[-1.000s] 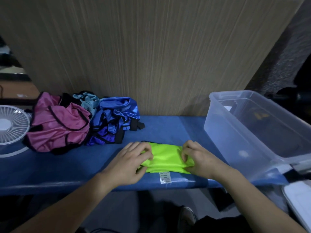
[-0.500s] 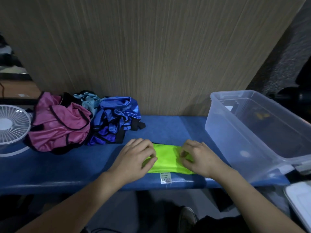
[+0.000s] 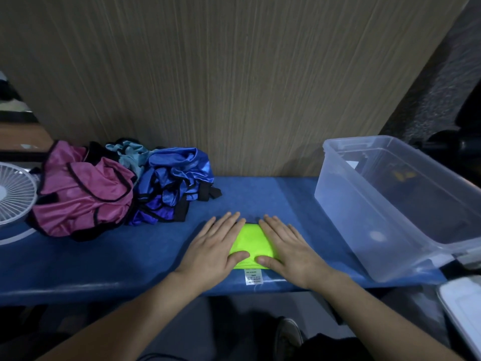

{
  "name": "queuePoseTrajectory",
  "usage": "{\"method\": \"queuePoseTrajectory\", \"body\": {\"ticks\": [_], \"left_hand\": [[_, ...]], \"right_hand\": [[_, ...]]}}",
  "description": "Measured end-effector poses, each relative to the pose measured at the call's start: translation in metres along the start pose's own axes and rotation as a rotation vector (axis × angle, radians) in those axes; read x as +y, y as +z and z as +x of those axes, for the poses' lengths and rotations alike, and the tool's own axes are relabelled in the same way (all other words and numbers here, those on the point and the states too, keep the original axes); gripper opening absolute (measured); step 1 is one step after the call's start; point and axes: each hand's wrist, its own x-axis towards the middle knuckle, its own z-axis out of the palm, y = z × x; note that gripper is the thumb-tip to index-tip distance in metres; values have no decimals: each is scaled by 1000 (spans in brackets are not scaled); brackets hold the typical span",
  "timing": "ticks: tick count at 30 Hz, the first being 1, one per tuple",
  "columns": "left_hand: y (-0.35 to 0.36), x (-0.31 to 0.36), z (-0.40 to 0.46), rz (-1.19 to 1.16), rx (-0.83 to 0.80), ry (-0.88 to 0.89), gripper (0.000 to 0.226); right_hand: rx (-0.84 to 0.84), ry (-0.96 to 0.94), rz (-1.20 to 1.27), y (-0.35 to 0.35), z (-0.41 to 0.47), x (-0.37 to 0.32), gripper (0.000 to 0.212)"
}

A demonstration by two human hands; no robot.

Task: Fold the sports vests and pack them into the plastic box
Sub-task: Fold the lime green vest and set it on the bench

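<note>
A folded neon-green vest (image 3: 252, 243) lies near the front edge of the blue table (image 3: 104, 256), its white label (image 3: 253, 276) hanging over the edge. My left hand (image 3: 216, 250) presses flat on the vest's left side and my right hand (image 3: 289, 250) presses flat on its right side, fingers straight. A clear plastic box (image 3: 390, 204) stands open at the right. A heap of unfolded vests sits at the back left: a pink one (image 3: 80, 194), a blue one (image 3: 171, 186) and a pale teal one (image 3: 130, 155).
A white fan (image 3: 14, 194) stands at the table's left end. A wooden panel (image 3: 234, 74) rises behind the table. A white lid or tray (image 3: 463, 313) lies below the box at the right. My shoe (image 3: 287, 337) shows under the table.
Both hands moved inward over the green vest and flattened out, fingers now straight. The vest looks folded narrower than before.
</note>
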Motion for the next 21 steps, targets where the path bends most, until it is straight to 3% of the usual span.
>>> {"method": "queuePoseTrajectory", "body": {"ticks": [12,21], "left_hand": [[9,-7,-7,-43,-83,-112,103],[3,-2,-7,-93,-172,-161,103]], "right_hand": [[37,-7,-135,14,-1,8,98],[46,10,-155,16,-3,3,88]]}}
